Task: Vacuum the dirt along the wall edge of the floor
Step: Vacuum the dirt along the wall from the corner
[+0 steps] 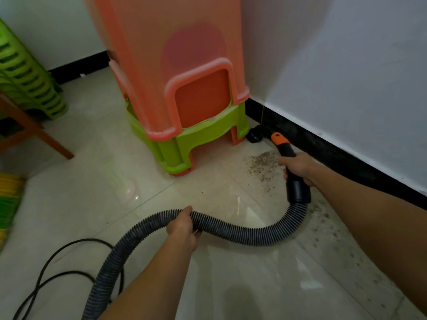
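My right hand [298, 168] is shut on the black vacuum handle [287, 153], which has an orange collar at its front. Its black nozzle [255, 135] rests on the floor by the black baseboard [323, 144], next to the stool leg. My left hand [182, 227] grips the grey ribbed hose [242, 232], which curves from the handle back toward the lower left. A patch of brown dirt [262, 163] lies on the tiles just left of the handle. More specks [328, 225] spread along the wall edge at the right.
A stack of orange and green plastic stools [180, 107] stands in the corner, close to the nozzle. Green stacked stools [25, 77] and a wooden leg [44, 137] are at the left. A black power cord [57, 271] loops on the floor at lower left.
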A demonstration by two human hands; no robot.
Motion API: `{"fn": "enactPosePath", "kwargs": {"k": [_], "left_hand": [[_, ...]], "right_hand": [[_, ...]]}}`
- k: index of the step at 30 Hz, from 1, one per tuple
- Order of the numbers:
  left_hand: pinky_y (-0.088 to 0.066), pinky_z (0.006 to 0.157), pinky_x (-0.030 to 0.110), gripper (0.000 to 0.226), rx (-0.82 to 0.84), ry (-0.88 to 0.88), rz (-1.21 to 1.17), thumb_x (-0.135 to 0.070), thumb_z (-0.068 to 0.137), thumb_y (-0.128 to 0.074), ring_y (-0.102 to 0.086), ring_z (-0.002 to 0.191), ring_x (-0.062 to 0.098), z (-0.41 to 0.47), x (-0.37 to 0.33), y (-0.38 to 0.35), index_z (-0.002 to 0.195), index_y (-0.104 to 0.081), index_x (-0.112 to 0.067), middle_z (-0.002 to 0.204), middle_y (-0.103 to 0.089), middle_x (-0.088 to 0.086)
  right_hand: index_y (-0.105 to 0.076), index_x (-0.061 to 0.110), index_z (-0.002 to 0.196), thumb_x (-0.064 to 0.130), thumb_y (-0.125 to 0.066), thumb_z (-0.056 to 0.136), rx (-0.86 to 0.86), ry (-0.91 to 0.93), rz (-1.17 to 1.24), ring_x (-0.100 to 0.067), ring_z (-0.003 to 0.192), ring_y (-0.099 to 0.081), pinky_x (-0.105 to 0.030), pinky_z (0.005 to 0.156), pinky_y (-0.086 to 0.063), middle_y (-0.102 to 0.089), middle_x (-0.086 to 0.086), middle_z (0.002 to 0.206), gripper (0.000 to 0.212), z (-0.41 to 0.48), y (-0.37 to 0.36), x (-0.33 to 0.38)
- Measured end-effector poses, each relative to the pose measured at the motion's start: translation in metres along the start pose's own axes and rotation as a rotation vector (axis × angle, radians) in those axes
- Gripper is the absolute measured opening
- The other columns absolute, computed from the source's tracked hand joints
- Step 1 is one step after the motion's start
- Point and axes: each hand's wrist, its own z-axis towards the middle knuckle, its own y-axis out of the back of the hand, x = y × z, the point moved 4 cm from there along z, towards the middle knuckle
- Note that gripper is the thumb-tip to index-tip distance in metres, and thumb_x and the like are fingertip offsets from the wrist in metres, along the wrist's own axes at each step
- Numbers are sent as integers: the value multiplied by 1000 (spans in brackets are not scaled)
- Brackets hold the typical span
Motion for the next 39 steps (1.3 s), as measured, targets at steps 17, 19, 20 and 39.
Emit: {"fn": "enactPosePath", "kwargs": {"k": [17, 19, 20, 39], "left_hand": [[-46, 50, 36, 41, 224, 57, 311, -13, 88, -70, -61, 77, 27, -43, 33, -58, 124, -53, 0, 106, -65, 17], [-47, 51, 36, 41, 225, 59, 317, -14, 89, -69, -61, 78, 27, -46, 35, -60, 124, -54, -1, 104, -65, 16], [-47, 52, 36, 41, 222, 57, 320, -14, 89, -69, -61, 79, 27, -46, 36, -59, 124, -54, -1, 104, -65, 15], [-53, 76, 50, 38, 101, 108, 137, -15, 94, -59, -61, 90, 40, -30, 23, 4, 125, -48, 4, 112, -62, 23]], "right_hand": [[-54, -7, 111, 9, -68, 86, -107, -22, -239, -21, 38, -50, -24, 38, -44, -57, -17, 66, 32, -40, 82, -14], [-54, -8, 109, 7, -68, 85, -83, -30, -238, -20, 34, -50, -26, 39, -46, -57, -16, 60, 32, -42, 85, -13], [-54, -8, 108, 6, -68, 84, -64, -31, -233, -20, 33, -51, -26, 40, -47, -57, -15, 58, 31, -44, 84, -14], [-49, 1, 118, 12, -68, 85, 72, -6, -236, -23, 54, -56, -31, 51, -50, -62, -16, 78, 40, -77, 12, -18]]}}
